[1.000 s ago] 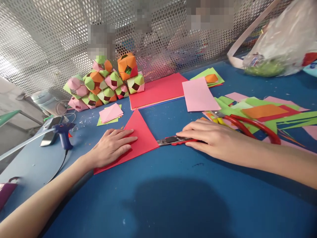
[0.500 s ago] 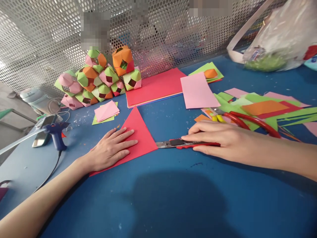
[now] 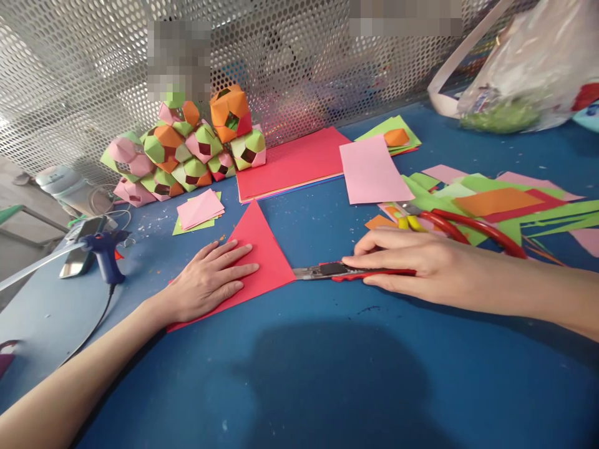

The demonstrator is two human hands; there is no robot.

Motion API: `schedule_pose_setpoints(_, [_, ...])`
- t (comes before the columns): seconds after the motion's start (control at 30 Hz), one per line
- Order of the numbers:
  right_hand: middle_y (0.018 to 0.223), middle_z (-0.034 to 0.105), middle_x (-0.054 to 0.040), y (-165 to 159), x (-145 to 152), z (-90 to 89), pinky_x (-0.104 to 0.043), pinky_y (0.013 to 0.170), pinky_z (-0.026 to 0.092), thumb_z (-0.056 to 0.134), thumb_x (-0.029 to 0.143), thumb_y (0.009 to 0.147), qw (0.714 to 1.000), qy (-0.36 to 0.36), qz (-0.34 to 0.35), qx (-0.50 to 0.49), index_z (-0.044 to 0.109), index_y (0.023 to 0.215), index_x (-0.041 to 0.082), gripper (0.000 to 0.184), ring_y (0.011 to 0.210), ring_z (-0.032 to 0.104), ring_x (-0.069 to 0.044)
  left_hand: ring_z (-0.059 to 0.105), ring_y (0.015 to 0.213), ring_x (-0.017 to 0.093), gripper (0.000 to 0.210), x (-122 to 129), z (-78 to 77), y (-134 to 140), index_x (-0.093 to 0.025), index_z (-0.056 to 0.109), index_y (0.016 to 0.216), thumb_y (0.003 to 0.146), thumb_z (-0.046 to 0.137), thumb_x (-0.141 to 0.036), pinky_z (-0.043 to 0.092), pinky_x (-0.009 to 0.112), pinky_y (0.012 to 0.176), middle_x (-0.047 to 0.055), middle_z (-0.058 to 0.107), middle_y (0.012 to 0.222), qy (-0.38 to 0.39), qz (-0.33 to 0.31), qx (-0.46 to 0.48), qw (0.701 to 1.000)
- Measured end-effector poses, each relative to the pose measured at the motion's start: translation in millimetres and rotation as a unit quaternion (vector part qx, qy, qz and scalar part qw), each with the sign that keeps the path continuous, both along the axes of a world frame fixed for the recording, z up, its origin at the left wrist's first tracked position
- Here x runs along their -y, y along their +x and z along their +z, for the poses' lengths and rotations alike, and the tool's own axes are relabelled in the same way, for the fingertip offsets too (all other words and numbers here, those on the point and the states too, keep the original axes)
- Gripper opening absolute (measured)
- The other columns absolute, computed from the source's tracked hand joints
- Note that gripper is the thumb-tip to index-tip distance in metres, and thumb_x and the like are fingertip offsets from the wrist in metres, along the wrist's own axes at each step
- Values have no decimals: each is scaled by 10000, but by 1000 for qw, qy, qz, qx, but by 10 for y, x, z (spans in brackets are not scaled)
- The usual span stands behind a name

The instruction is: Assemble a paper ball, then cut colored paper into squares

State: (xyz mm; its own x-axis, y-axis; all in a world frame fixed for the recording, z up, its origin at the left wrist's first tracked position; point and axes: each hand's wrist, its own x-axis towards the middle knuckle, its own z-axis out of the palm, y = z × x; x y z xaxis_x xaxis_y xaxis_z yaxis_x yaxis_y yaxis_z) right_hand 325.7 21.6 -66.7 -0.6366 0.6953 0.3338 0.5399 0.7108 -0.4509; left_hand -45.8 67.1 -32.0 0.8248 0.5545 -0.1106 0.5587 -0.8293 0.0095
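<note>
A sheet of red paper (image 3: pixel 264 252), folded into a triangle, lies on the blue table (image 3: pixel 187 386). My left hand (image 3: pixel 210 280) rests flat on its left part, fingers spread. In my right hand (image 3: pixel 412 262) is a red and black utility knife (image 3: pixel 332 269), held low along the tabletop with the forefinger on its black top. The knife's blade meets the paper's right corner; whether the tip is inside the fold I cannot tell. Just behind my right hand lie scissors (image 3: pixel 482 231) with red handles.
Folded paper balls (image 3: pixel 191 149) are piled against the perforated metal panel (image 3: pixel 299 68). A blue glue gun (image 3: pixel 107 255) and a phone (image 3: pixel 77 262) sit left. Pink squares (image 3: pixel 201 209), red sheets (image 3: pixel 294 162), a pink sheet (image 3: pixel 374 171), colored scraps (image 3: pixel 496 202) and a plastic bag (image 3: pixel 528 75) lie behind.
The whole view has shifted very slightly. Both hands, the knife and the red paper keep practically the same positions relative to each other.
</note>
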Motion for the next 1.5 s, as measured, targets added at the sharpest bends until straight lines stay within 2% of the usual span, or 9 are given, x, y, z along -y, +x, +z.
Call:
schedule_pose_setpoints(0.37, [1006,625,-48,-29,52,-20,-260,716,509,496,286,955,1000,12,-5,8,672,1192,258,296,836,642,-144,215,1486,238,439,5,0,-2,-351,396,1459,1028,319,-374,170,501,1221,-18,255,1596,-5,1,3,1000])
schedule_pose_setpoints(0.6, [1086,643,-58,-53,204,-2,-284,772,538,465,244,941,999,26,-31,23,656,1202,279,325,894,664,-170,202,1490,241,439,7,-4,1,-347,399,1458,1030,305,-375,172,513,1216,-19,239,1601,-10,9,-6,1000])
schedule_pose_setpoints(0.87, [1054,640,-70,-141,380,-37,-293,767,541,439,225,947,997,47,-59,8,621,1236,264,343,909,659,-183,216,1485,241,438,15,-2,10,-336,425,1445,1029,304,-393,179,510,1213,-9,261,1595,-8,11,1,1000])
schedule_pose_setpoints(1.03, [990,643,-70,-226,465,-18,-290,756,538,457,200,928,996,48,-70,2,648,1185,245,323,868,650,-179,224,1483,239,432,14,-5,11,-339,439,1436,1027,312,-392,180,503,1214,-10,274,1590,-11,12,8,1000])
schedule_pose_setpoints(1.5, [975,649,-65,-296,482,16,-281,735,540,468,193,911,995,59,-76,2,660,1158,240,316,858,658,-176,241,1478,235,430,17,-21,12,-341,444,1432,1025,318,-396,182,500,1212,-6,286,1586,-10,12,16,1000])
